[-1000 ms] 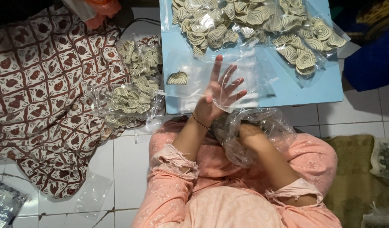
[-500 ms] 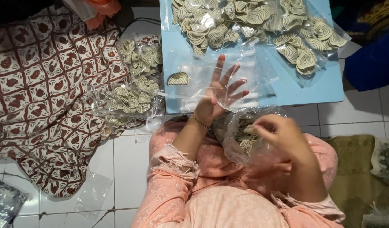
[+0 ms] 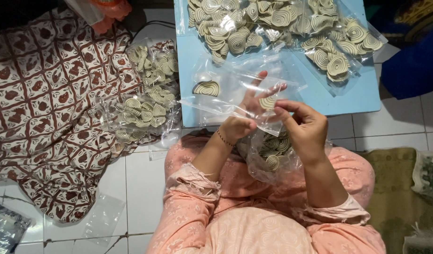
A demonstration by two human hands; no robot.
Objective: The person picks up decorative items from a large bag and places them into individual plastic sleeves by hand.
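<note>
My left hand (image 3: 247, 113) sits inside a clear plastic bag (image 3: 235, 96) at the centre of the frame, fingers spread apart and pointing up, holding the bag open from within. One spiral cracker (image 3: 206, 88) already lies in the bag's upper left corner, over the blue table (image 3: 353, 96).

My right hand (image 3: 303, 124) is just right of the left, thumb and fingertips pinched together on a single spiral cracker (image 3: 268, 102) at the mouth of the bag. That cracker touches the plastic beside my left fingers.

Below both hands, on my lap, rests a second bag of crackers (image 3: 273, 153), partly hidden by my wrists.

Top of the frame: filled packets (image 3: 277, 23) heaped across the blue table. Left of centre: more filled packets (image 3: 146, 101) lying on a brown patterned cloth (image 3: 47, 117). An empty plastic bag (image 3: 101, 218) lies flat on the white floor tiles (image 3: 141, 188) at lower left. A woven mat (image 3: 395, 188) shows at lower right.
</note>
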